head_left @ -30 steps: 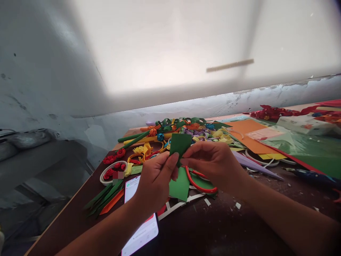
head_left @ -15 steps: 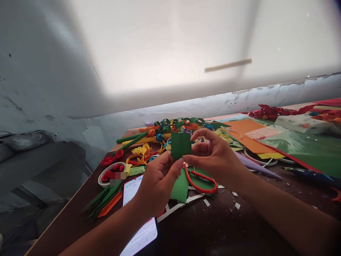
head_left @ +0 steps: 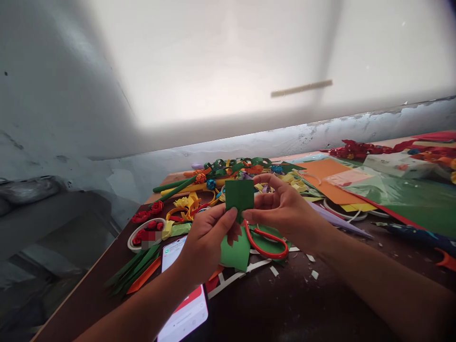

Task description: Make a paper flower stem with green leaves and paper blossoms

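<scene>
— green paper square (head_left: 240,194): where is it?
— above the red scissors (head_left: 267,240) on the surface (head_left: 285,304), pinched by both hands, left hand (head_left: 206,240) and right hand (head_left: 285,213), close together.

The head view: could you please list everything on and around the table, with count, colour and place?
green paper square: one, dark green, held up between both hands
scissors: one, red handles, on green paper under the hands
phone: one, screen lit, near table edge under left forearm
paper roses: several, red, left of the hands
paper sheets: several, orange, green, yellow, right side
table: one, dark brown
left hand: pinches the square's lower edge
right hand: grips the square's right side
</scene>
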The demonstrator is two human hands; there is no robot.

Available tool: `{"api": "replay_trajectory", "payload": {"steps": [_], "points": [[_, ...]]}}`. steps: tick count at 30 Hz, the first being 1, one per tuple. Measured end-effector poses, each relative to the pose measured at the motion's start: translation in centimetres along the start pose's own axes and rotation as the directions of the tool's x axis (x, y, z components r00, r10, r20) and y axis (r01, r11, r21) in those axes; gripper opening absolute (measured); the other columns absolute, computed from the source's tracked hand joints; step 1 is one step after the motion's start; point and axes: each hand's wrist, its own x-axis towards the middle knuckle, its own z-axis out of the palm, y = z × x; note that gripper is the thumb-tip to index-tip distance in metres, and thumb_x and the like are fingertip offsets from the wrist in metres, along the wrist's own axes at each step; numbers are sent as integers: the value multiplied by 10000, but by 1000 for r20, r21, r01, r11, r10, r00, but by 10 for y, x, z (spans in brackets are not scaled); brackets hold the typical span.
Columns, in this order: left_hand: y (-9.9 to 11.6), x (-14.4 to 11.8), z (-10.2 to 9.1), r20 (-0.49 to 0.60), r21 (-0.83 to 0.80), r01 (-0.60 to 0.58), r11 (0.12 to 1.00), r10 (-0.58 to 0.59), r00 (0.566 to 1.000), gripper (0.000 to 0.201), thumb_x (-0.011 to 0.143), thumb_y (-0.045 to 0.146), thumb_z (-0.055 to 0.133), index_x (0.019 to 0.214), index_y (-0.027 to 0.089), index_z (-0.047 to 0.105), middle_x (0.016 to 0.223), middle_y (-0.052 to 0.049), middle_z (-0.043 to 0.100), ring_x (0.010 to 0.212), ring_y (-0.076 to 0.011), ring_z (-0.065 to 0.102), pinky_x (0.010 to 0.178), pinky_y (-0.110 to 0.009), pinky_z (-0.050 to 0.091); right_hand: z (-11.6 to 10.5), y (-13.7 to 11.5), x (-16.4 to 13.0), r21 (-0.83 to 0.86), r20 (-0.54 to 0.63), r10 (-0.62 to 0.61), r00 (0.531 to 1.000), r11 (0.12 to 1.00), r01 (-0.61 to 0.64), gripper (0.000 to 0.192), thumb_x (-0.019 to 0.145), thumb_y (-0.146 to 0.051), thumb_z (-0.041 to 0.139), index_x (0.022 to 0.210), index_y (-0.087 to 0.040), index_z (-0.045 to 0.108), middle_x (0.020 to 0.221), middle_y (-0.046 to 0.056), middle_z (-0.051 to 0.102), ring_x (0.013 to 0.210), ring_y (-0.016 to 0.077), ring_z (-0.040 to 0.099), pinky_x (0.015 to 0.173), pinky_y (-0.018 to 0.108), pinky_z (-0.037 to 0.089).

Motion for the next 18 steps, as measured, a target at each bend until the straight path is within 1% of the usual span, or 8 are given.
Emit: {"api": "replay_trajectory", "payload": {"steps": [3,5,8,11,15,18], "points": [[2,-1,1,-4,62,-7,998,7,1000,376,961,412,546,681,162,579,642,-14,562,604,-126,481,577,-264,388,0,1,0,2,7,0,1000,1000,0,701,544,-148,933,1112,-244,534,638,-80,688,578,126,637,562,221,458],[3,-2,2,2,70,-14,997,13,1000,360,964,407,537,703,163,577,647,-5,553,608,-123,475,576,-258,387,-1,1,0,-5,12,2,1000,1000,-2,710,549,-133,928,1132,-246,539,638,-78,697,563,118,628,543,208,445],[4,-3,4,16,59,-13,998,12,1000,316,966,390,530,756,160,583,663,3,547,616,-119,468,588,-251,392,-1,1,0,-12,18,5,1000,1000,-4,732,550,-119,924,1160,-253,542,646,-77,705,556,115,625,531,200,439],[4,-2,5,30,34,-14,999,13,999,296,972,379,525,784,159,583,684,4,547,633,-119,476,597,-247,403,-1,0,0,-23,-4,8,1000,1000,-8,717,549,-135,927,1144,-251,544,664,-58,724,568,130,642,542,214,451],[5,-2,6,62,-10,-37,999,38,997,188,933,327,624,859,155,622,690,27,539,628,-97,460,597,-217,408,-1,0,-1,-38,-47,20,999,999,-22,662,581,-191,927,1116,-245,543,698,-29,747,560,131,643,553,228,463],[4,-2,6,64,-30,-22,999,23,998,164,924,308,642,878,151,633,676,35,537,606,-87,449,584,-208,406,-2,0,-1,-22,-49,17,999,1000,-18,677,570,-161,927,1118,-248,539,695,-36,747,568,124,647,568,224,476]]}}
